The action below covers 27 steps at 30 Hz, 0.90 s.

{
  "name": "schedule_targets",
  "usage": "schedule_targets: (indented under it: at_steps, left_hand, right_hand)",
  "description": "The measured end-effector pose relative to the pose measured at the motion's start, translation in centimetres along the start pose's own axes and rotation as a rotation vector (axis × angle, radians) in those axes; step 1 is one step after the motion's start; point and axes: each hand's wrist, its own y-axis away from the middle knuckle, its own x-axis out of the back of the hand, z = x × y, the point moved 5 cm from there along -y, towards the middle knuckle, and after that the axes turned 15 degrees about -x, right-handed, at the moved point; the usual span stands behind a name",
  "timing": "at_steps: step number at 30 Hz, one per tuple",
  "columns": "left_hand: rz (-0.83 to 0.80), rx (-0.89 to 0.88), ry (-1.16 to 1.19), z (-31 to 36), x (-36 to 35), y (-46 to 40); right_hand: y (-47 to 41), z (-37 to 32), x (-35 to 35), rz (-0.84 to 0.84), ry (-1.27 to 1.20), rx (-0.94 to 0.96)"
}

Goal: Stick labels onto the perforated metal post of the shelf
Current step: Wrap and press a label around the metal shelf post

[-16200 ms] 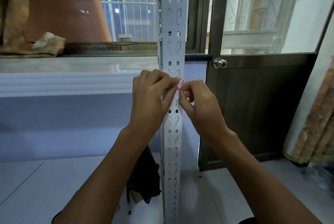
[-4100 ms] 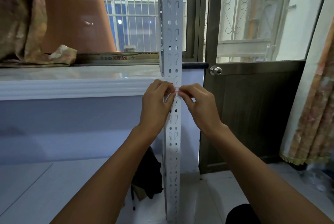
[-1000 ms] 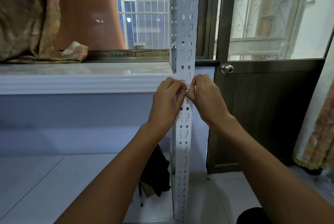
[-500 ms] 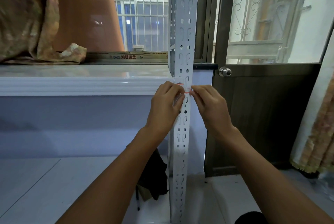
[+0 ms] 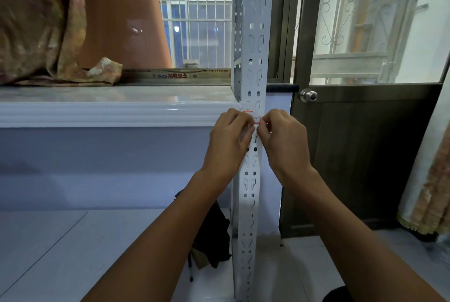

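A white perforated metal post (image 5: 253, 41) stands upright in the middle of the view, running from the floor past the top edge. A small white label with a red border (image 5: 256, 120) lies against the post's front face at windowsill height. My left hand (image 5: 230, 141) pinches the label's left end with curled fingers. My right hand (image 5: 282, 141) pinches its right end, fingertips meeting the left hand's over the post. Most of the label is hidden behind my fingers.
A white windowsill (image 5: 117, 107) runs left of the post, with a patterned curtain (image 5: 41, 21) bunched on it. A dark door with a round knob (image 5: 308, 95) stands right of the post. A dark bag (image 5: 211, 236) lies on the tiled floor by the post's base.
Both hands stay at the same spot on the post. My right hand's fingers have curled in closer over the label since half a second ago.
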Motion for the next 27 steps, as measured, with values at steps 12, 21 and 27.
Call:
schedule_targets:
  at_steps: [12,21,27]
  left_hand:
    - [0.040,0.034,0.016,0.1,-0.3,0.1]
    - [0.092,0.095,0.038,0.7,-0.5,0.3]
    - [0.034,0.035,-0.037,0.9,-0.3,0.1]
  right_hand:
    - [0.1,0.8,-0.6,-0.009,-0.131,0.038]
    - [0.6,1.7,-0.6,-0.086,-0.196,0.043]
    - [1.2,3.5,0.3,-0.050,-0.334,-0.137]
